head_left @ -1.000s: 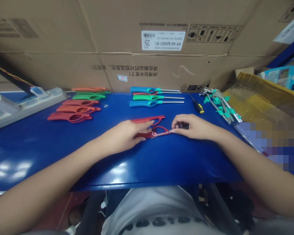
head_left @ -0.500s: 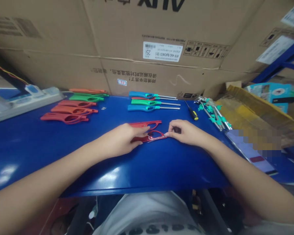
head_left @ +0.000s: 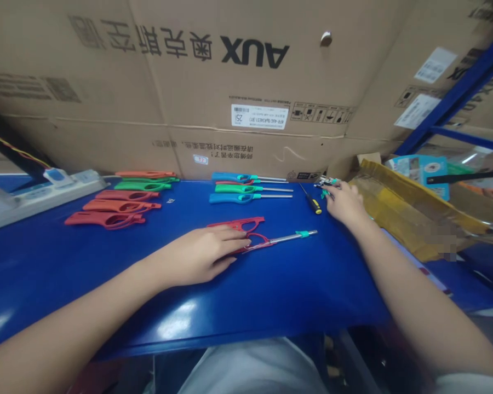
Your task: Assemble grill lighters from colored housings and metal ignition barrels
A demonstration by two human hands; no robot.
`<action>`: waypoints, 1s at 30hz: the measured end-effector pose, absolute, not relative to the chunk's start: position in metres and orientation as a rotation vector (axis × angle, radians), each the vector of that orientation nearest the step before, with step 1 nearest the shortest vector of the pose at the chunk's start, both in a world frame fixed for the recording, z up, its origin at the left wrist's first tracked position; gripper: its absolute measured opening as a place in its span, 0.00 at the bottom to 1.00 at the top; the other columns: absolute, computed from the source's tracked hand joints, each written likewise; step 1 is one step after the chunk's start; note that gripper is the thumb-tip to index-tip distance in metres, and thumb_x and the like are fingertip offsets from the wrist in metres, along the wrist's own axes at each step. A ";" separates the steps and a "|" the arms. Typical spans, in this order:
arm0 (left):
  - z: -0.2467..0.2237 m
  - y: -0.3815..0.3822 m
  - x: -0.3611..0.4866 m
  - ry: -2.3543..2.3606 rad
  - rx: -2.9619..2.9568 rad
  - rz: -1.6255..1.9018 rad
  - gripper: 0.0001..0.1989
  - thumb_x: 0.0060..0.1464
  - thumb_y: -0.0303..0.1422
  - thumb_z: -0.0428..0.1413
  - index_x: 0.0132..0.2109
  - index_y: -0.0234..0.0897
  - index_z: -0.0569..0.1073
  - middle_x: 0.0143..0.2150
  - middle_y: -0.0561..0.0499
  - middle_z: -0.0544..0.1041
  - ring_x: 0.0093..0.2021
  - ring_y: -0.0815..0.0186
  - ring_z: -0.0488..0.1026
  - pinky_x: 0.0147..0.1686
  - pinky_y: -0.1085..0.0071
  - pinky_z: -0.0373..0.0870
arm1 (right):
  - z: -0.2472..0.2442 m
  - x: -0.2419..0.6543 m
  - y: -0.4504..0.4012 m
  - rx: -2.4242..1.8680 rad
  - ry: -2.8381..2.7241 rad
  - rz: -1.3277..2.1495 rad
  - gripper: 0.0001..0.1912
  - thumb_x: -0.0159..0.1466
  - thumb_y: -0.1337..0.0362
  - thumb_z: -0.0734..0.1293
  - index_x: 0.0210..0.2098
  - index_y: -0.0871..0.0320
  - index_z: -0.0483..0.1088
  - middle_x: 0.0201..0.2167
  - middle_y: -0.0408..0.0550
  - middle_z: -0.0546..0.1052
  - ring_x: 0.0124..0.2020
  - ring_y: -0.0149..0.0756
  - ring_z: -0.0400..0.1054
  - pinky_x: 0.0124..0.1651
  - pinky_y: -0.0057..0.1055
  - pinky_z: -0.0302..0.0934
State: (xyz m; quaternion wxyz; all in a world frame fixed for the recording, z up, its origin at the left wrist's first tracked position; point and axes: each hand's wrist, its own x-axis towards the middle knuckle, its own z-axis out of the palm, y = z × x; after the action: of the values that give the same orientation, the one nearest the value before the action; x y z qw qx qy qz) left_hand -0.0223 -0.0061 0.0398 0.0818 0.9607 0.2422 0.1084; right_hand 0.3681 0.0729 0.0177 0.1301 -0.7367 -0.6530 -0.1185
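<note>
My left hand point(head_left: 207, 253) lies over the red lighter shells point(head_left: 252, 223) on the blue table, its fingers wrapped on the nearer one. From that nearer shell a metal tube point(head_left: 290, 238) with a green collar extends to the right, lying free of my right hand. At the back right, my right hand point(head_left: 347, 203) is on the pile of metal tubes with green collars point(head_left: 326, 183); its fingertips are bent around some of them, and what they pinch is partly hidden.
Blue and green lighters point(head_left: 232, 198) lie at the back centre, a screwdriver point(head_left: 312, 202) beside them. Red, orange and green shells point(head_left: 107, 219) are at left near a power strip point(head_left: 45, 194). Cardboard point(head_left: 189, 82) stands behind; a taped yellow package point(head_left: 411, 213) is at right.
My right hand has moved from the red shell to the tube pile at the back right. A metal tube now shows at the nearer shell's right end. The view has tilted up.
</note>
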 end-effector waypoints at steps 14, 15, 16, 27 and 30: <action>0.044 -0.008 -0.021 0.733 2.943 0.311 0.21 0.65 0.29 0.53 0.64 0.44 0.72 0.64 0.43 0.73 0.63 0.53 0.71 0.61 0.54 0.70 | 0.026 0.386 0.075 -2.152 -2.143 -0.220 0.09 0.59 0.63 0.72 0.39 0.51 0.82 0.58 0.54 0.74 0.58 0.57 0.64 0.55 0.52 0.60; 0.043 -0.007 -0.022 0.726 2.951 0.304 0.21 0.65 0.29 0.53 0.64 0.44 0.72 0.64 0.43 0.73 0.63 0.53 0.70 0.62 0.54 0.69 | 0.029 0.386 0.072 -2.138 -2.176 -0.201 0.07 0.58 0.63 0.72 0.36 0.52 0.82 0.52 0.54 0.76 0.54 0.55 0.66 0.52 0.48 0.62; 0.042 -0.006 -0.022 0.721 2.960 0.298 0.21 0.65 0.29 0.53 0.63 0.43 0.72 0.64 0.43 0.73 0.64 0.53 0.70 0.62 0.54 0.69 | 0.031 0.386 0.070 -2.132 -2.199 -0.181 0.04 0.58 0.63 0.73 0.33 0.53 0.81 0.47 0.54 0.78 0.50 0.52 0.69 0.49 0.44 0.63; 0.038 -0.002 -0.017 0.881 2.919 0.473 0.17 0.67 0.33 0.51 0.59 0.40 0.75 0.58 0.45 0.78 0.55 0.56 0.75 0.55 0.58 0.74 | 0.046 0.349 0.053 -1.719 -1.976 0.131 0.06 0.58 0.59 0.69 0.31 0.55 0.71 0.26 0.46 0.75 0.29 0.39 0.69 0.34 0.35 0.62; 0.034 -0.002 -0.014 0.957 2.832 0.540 0.17 0.67 0.34 0.52 0.59 0.39 0.75 0.56 0.44 0.79 0.53 0.56 0.75 0.53 0.58 0.74 | 0.035 0.316 0.046 -1.450 -1.909 0.454 0.10 0.57 0.57 0.68 0.34 0.56 0.70 0.25 0.45 0.73 0.26 0.35 0.67 0.32 0.32 0.63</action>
State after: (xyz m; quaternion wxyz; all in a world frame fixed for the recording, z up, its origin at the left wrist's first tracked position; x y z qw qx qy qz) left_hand -0.0143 -0.0021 0.0340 0.0518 0.9311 0.3145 0.1776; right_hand 0.3162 0.0461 0.0346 0.3437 -0.5583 -0.7346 0.1747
